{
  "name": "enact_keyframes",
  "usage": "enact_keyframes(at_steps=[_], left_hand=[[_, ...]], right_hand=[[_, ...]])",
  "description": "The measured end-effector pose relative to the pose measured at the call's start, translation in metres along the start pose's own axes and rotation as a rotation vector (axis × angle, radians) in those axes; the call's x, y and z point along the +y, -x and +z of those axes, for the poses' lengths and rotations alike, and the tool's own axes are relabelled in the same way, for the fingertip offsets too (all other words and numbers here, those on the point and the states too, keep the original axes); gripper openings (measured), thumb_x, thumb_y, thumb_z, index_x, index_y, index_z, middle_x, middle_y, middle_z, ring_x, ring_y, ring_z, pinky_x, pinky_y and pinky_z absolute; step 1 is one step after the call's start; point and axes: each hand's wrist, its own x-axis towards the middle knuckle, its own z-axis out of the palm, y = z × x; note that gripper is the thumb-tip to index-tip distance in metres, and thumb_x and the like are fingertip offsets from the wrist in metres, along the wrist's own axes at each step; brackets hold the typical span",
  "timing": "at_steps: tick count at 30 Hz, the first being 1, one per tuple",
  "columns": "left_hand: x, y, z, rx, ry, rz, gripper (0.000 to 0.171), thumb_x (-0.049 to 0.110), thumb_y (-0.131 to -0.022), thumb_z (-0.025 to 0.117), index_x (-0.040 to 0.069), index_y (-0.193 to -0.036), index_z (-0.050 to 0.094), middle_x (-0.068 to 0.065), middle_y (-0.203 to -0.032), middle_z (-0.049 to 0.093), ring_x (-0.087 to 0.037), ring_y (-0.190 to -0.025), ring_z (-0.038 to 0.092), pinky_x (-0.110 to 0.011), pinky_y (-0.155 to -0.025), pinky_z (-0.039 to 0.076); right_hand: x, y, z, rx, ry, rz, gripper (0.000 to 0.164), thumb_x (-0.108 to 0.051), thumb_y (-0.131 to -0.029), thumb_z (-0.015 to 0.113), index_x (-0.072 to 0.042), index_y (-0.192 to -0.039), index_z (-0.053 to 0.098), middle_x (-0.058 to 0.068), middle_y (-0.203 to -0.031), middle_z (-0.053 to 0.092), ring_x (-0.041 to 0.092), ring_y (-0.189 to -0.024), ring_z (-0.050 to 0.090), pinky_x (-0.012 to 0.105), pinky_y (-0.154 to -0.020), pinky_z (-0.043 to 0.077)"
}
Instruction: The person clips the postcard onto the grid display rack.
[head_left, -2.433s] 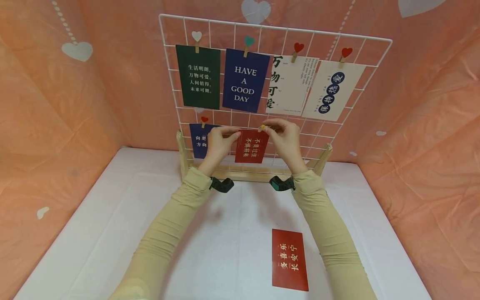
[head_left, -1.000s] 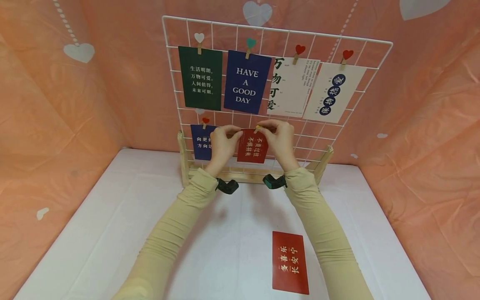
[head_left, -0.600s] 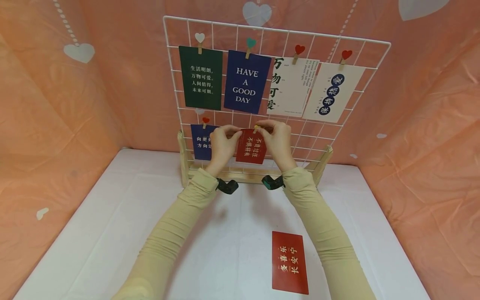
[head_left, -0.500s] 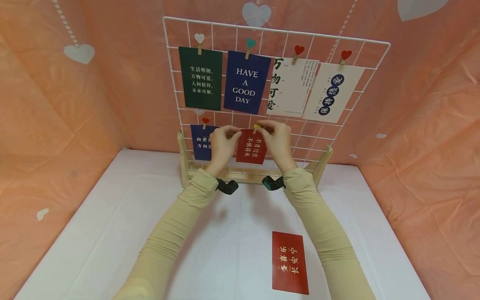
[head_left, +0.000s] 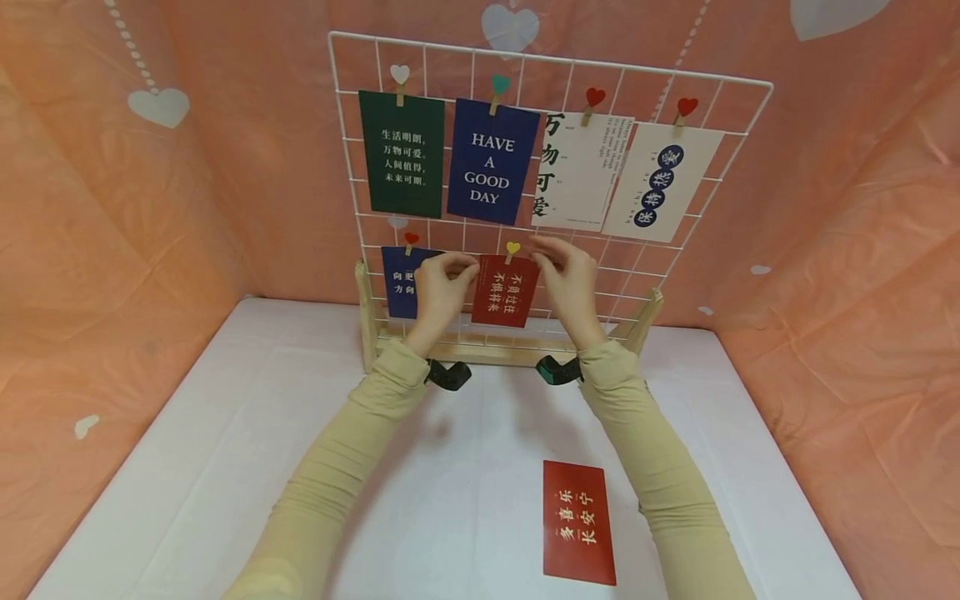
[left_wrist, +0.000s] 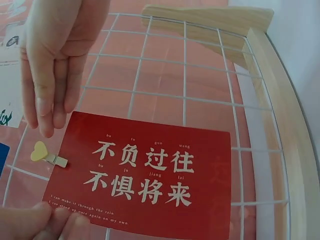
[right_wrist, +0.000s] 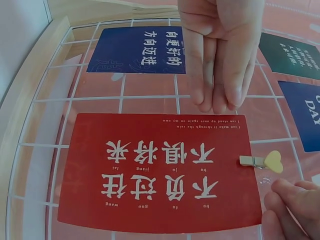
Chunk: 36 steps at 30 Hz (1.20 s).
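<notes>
A red card (head_left: pixel 504 292) with white characters hangs on the white wire grid rack (head_left: pixel 495 333), lying sideways. A small wooden clothespin with a yellow heart (right_wrist: pixel 273 161) clips it at its upper edge. At the card's left edge is my left hand (head_left: pixel 441 287), its fingers fairly straight and the tips close to the edge; whether they touch it I cannot tell. To the right of the clip, my right hand (head_left: pixel 570 282) stands apart from it with straight fingers and holds nothing.
Above hang a green card (head_left: pixel 402 155), a blue card (head_left: pixel 492 162) and two white cards (head_left: pixel 582 171), each clipped. A smaller blue card (right_wrist: pixel 137 50) hangs left of the red one. Another red card (head_left: pixel 577 523) lies on the white table (head_left: pixel 420 517).
My right hand has let go of the yellow-heart clothespin and moved right, away from it. The left hand has shifted slightly left. The red card stays clipped to the grid.
</notes>
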Motion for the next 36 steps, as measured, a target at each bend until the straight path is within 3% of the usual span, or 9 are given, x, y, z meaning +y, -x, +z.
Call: enact_keyframes(at_steps=[5, 8, 15, 24, 29, 36], left_hand=[[0.000, 0.003, -0.002, -0.109, 0.190, -0.083, 0.014, 0.001, -0.089, 0.066, -0.008, -0.099, 0.069, -0.022, -0.090, 0.068, -0.036, -0.081, 0.067, -0.039, -0.074, 0.058], [0.000, 0.005, -0.004, -0.145, 0.246, -0.113, 0.016, 0.000, -0.090, 0.065, -0.010, -0.101, 0.067, -0.025, -0.092, 0.068, -0.038, -0.084, 0.066, -0.042, -0.076, 0.057], [-0.003, 0.010, -0.009, -0.201, 0.243, -0.157, 0.020, 0.005, -0.091, 0.064, -0.007, -0.107, 0.067, -0.021, -0.094, 0.069, -0.032, -0.087, 0.068, -0.042, -0.076, 0.057], [-0.003, 0.023, -0.011, -0.319, 0.289, -0.280, 0.027, 0.008, -0.093, 0.063, -0.008, -0.114, 0.063, -0.025, -0.105, 0.065, -0.037, -0.097, 0.064, -0.041, -0.084, 0.055], [-0.007, 0.035, -0.012, -0.370, 0.291, -0.349, 0.027, 0.012, -0.093, 0.063, -0.005, -0.115, 0.064, -0.025, -0.109, 0.064, -0.032, -0.097, 0.065, -0.044, -0.086, 0.054], [-0.017, 0.052, -0.010, -0.443, 0.285, -0.397, 0.026, 0.008, -0.093, 0.063, -0.006, -0.115, 0.063, -0.028, -0.112, 0.061, -0.035, -0.099, 0.064, -0.039, -0.082, 0.056]], right_hand=[[0.004, 0.003, -0.005, -0.027, -0.077, 0.006, 0.019, -0.001, -0.093, 0.061, 0.001, -0.109, 0.070, 0.014, -0.101, 0.070, 0.021, -0.094, 0.067, 0.027, -0.081, 0.054], [0.004, 0.008, -0.011, -0.062, -0.143, 0.026, 0.019, 0.001, -0.094, 0.057, 0.005, -0.109, 0.068, 0.019, -0.104, 0.069, 0.026, -0.099, 0.065, 0.030, -0.086, 0.053], [-0.019, 0.026, -0.027, -0.117, -0.117, 0.055, 0.021, 0.006, -0.095, 0.052, 0.013, -0.112, 0.063, 0.026, -0.107, 0.066, 0.036, -0.100, 0.064, 0.032, -0.086, 0.053], [-0.009, 0.043, -0.040, -0.203, -0.171, 0.135, 0.024, 0.005, -0.097, 0.050, 0.015, -0.116, 0.059, 0.031, -0.107, 0.063, 0.040, -0.103, 0.061, 0.039, -0.091, 0.051], [-0.004, 0.053, -0.046, -0.262, -0.213, 0.159, 0.026, 0.004, -0.098, 0.048, 0.016, -0.119, 0.056, 0.034, -0.109, 0.061, 0.045, -0.103, 0.058, 0.048, -0.092, 0.048], [0.017, 0.068, -0.056, -0.325, -0.253, 0.173, 0.028, 0.002, -0.100, 0.045, 0.014, -0.123, 0.054, 0.031, -0.113, 0.061, 0.042, -0.101, 0.060, 0.033, -0.085, 0.054]])
